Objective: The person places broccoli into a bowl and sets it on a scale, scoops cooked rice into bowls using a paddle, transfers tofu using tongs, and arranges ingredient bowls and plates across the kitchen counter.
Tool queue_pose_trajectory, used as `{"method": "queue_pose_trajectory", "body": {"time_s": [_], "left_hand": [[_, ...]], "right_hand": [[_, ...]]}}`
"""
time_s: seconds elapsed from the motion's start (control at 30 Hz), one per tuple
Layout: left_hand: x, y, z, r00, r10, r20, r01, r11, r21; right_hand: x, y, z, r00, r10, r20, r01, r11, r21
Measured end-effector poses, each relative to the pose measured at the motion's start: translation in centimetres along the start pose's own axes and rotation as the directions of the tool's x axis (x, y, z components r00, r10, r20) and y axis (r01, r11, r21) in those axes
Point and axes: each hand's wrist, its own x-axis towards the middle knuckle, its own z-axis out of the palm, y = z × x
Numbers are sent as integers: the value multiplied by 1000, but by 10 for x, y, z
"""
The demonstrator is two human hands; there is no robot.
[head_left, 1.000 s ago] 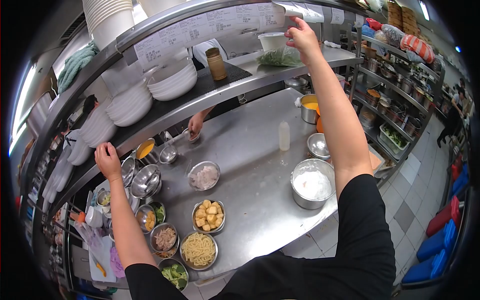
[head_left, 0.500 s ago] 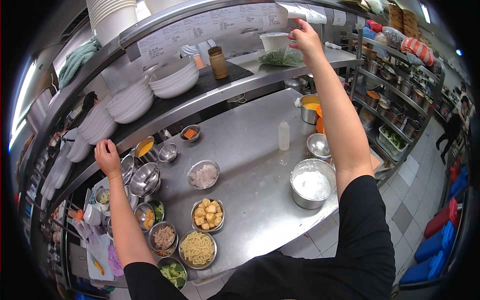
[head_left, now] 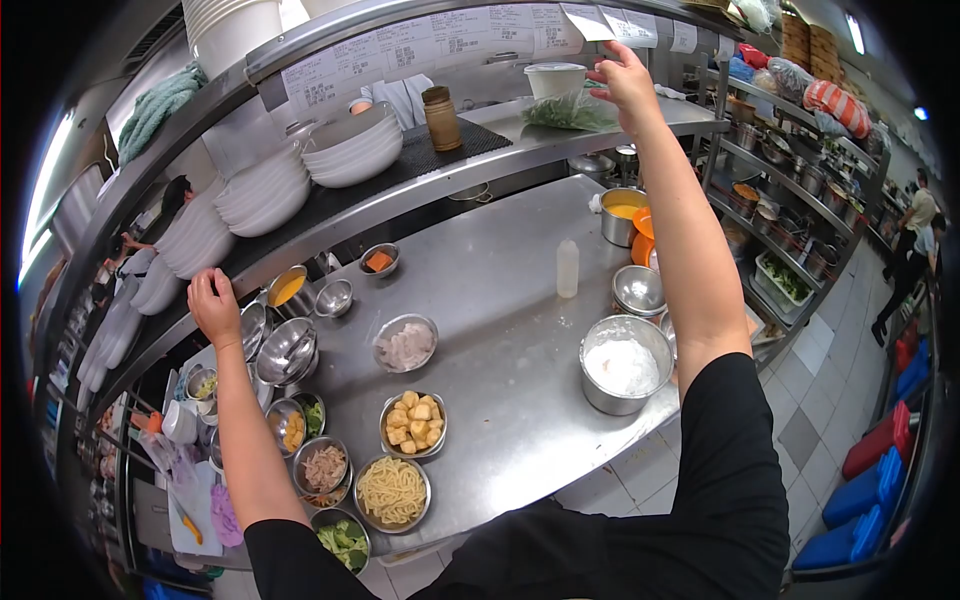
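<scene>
My left hand [head_left: 213, 304] rests at the front edge of the steel shelf [head_left: 370, 205], its fingers bent over the edge beside stacked white bowls [head_left: 262, 197]. My right hand [head_left: 630, 88] is raised high at the right, fingers apart. Its topmost fingertip is at the lower edge of a paper order slip [head_left: 587, 22]; whether it touches the paper I cannot tell. Another slip [head_left: 630, 29] hangs beside it. Below the hand, on the shelf, are a lidded white tub [head_left: 556, 80] and a bag of green leaves [head_left: 568, 114].
The steel counter [head_left: 500, 330] carries bowls of noodles [head_left: 393, 492], fried cubes [head_left: 412, 422] and pale raw pieces [head_left: 405, 346]. A squeeze bottle [head_left: 567, 270] and a pot of white powder [head_left: 625, 367] stand to the right. People [head_left: 912, 240] are in the aisle.
My right hand has shifted slightly right and down, and its fingers have spread from the slip. The slips hang flatter. My left hand stays at the shelf edge. A second person shows in the aisle.
</scene>
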Motion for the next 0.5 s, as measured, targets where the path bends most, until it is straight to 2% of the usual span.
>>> {"method": "queue_pose_trajectory", "body": {"time_s": [0.5], "left_hand": [[0, 1, 0, 1000, -16, 3, 16, 1000, -6]], "right_hand": [[-3, -1, -1, 1000, 11, 4, -11, 1000, -13]]}}
